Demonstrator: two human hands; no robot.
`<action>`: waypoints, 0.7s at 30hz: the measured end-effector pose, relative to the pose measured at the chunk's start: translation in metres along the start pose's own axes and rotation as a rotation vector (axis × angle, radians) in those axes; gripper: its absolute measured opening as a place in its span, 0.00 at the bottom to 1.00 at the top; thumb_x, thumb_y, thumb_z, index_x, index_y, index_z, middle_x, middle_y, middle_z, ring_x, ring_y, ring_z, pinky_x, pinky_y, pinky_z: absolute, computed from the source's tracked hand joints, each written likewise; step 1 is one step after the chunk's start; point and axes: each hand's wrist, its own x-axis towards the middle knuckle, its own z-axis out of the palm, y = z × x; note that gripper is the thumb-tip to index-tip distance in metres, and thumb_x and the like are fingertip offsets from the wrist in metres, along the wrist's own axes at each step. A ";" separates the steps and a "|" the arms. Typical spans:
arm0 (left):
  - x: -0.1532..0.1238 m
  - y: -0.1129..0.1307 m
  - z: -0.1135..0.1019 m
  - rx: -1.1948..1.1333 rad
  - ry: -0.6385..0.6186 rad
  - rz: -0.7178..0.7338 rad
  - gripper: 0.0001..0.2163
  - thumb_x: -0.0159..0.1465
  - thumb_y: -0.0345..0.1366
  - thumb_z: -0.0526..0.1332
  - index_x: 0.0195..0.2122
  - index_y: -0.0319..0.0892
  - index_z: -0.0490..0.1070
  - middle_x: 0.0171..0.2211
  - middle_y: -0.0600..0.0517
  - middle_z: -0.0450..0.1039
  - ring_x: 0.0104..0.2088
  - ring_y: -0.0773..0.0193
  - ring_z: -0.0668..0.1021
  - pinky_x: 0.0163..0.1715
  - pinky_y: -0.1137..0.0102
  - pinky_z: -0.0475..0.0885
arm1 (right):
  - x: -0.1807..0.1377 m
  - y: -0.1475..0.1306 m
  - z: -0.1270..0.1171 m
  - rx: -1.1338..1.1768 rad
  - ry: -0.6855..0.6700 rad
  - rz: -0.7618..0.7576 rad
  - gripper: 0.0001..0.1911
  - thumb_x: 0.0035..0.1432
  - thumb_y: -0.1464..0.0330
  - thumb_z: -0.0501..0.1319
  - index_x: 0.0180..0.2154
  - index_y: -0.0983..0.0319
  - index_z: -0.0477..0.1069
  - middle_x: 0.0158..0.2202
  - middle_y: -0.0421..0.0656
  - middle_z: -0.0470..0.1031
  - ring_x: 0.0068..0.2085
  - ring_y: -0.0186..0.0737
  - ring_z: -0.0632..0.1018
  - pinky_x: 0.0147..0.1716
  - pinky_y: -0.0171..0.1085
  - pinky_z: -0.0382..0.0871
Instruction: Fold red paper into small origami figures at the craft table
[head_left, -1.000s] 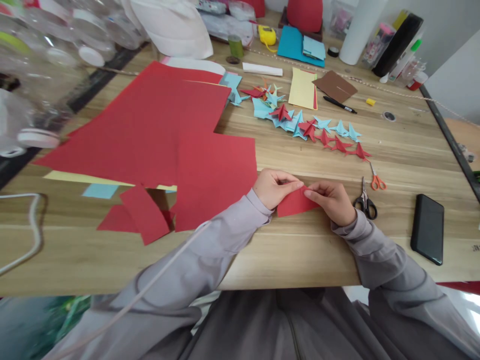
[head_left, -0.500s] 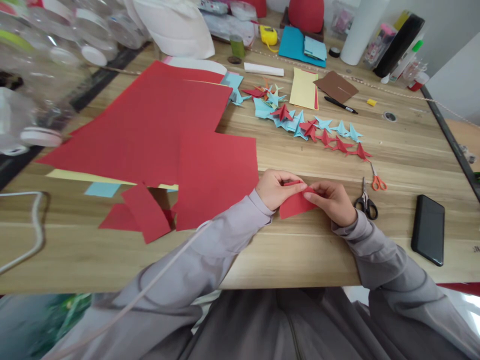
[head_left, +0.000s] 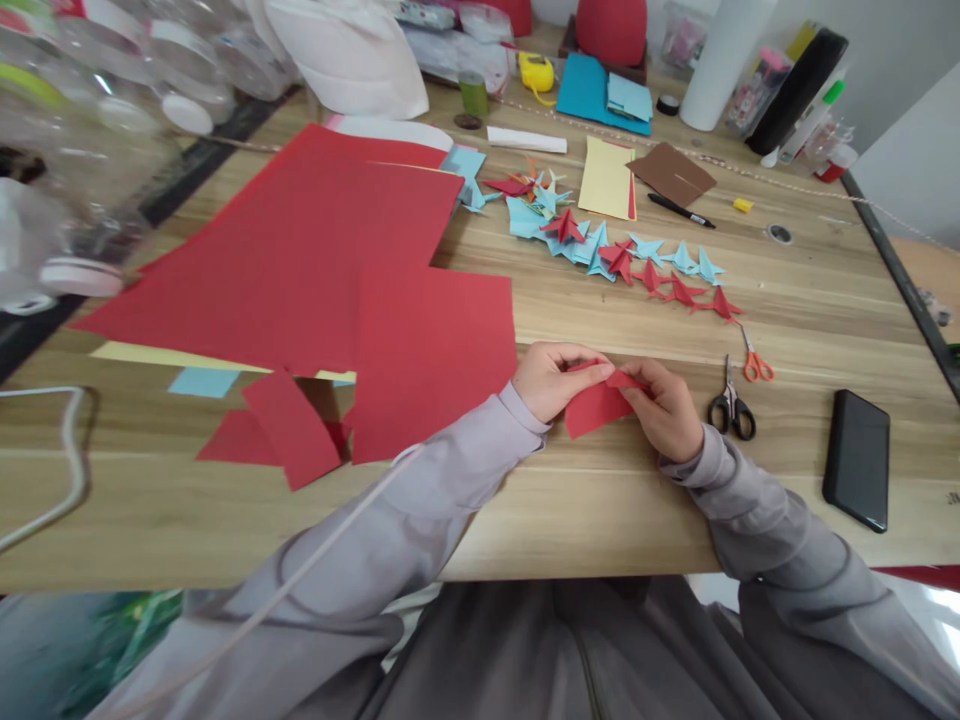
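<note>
The right hand (head_left: 663,408) shifts slightly left; it and the left hand (head_left: 556,380) pinch the small paper (head_left: 594,410) between them, long axis roughly left–right.

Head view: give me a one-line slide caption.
Left hand and right hand pinch a small red paper piece, black-handled scissors beside the right hand, red and blue origami cranes beyond.

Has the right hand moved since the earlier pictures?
Yes, slightly. The right hand has shifted at its wrist end to the person's left, widening the gap to the unmoved black scissors.
</note>
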 end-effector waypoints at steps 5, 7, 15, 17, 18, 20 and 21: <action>-0.001 0.001 0.002 0.004 -0.006 -0.002 0.13 0.47 0.44 0.70 0.28 0.40 0.79 0.30 0.48 0.80 0.32 0.61 0.79 0.37 0.67 0.74 | -0.003 0.000 0.000 0.073 -0.008 0.052 0.05 0.59 0.67 0.56 0.33 0.60 0.69 0.23 0.37 0.70 0.23 0.32 0.70 0.25 0.33 0.65; -0.001 0.002 0.001 0.019 -0.010 -0.023 0.12 0.48 0.43 0.70 0.28 0.40 0.79 0.29 0.48 0.80 0.31 0.62 0.79 0.36 0.67 0.74 | -0.003 -0.001 -0.001 0.064 -0.018 0.063 0.06 0.59 0.66 0.56 0.32 0.60 0.69 0.23 0.38 0.70 0.24 0.33 0.70 0.25 0.33 0.64; -0.003 0.011 -0.002 0.094 -0.052 -0.002 0.09 0.50 0.40 0.69 0.26 0.39 0.79 0.28 0.49 0.80 0.31 0.61 0.79 0.36 0.68 0.74 | -0.001 -0.010 -0.005 -0.038 -0.061 0.028 0.15 0.59 0.57 0.57 0.33 0.63 0.72 0.25 0.40 0.71 0.26 0.33 0.68 0.27 0.33 0.62; -0.003 0.012 -0.002 0.088 -0.050 -0.007 0.09 0.50 0.40 0.69 0.26 0.39 0.80 0.28 0.49 0.80 0.31 0.61 0.79 0.35 0.68 0.73 | 0.000 -0.009 -0.004 -0.060 -0.056 0.021 0.17 0.61 0.57 0.55 0.32 0.63 0.72 0.24 0.40 0.71 0.26 0.33 0.68 0.27 0.33 0.62; -0.003 0.011 -0.002 0.077 -0.046 -0.013 0.09 0.49 0.40 0.69 0.26 0.39 0.80 0.27 0.49 0.80 0.30 0.61 0.79 0.35 0.68 0.73 | 0.000 -0.009 -0.004 -0.068 -0.059 0.019 0.17 0.61 0.57 0.55 0.32 0.63 0.72 0.24 0.40 0.70 0.26 0.33 0.68 0.27 0.33 0.62; -0.003 0.010 -0.001 0.044 -0.031 -0.034 0.10 0.49 0.40 0.69 0.26 0.39 0.80 0.27 0.48 0.80 0.30 0.62 0.79 0.34 0.68 0.73 | 0.001 -0.008 -0.004 -0.077 -0.063 0.020 0.17 0.61 0.56 0.55 0.32 0.63 0.72 0.23 0.39 0.69 0.26 0.32 0.67 0.26 0.33 0.61; -0.002 0.010 -0.001 0.025 -0.022 -0.047 0.10 0.49 0.41 0.69 0.26 0.39 0.80 0.27 0.48 0.80 0.29 0.62 0.79 0.33 0.69 0.73 | 0.001 -0.008 -0.004 -0.079 -0.064 0.023 0.18 0.61 0.56 0.55 0.31 0.63 0.72 0.23 0.39 0.68 0.25 0.32 0.67 0.26 0.33 0.61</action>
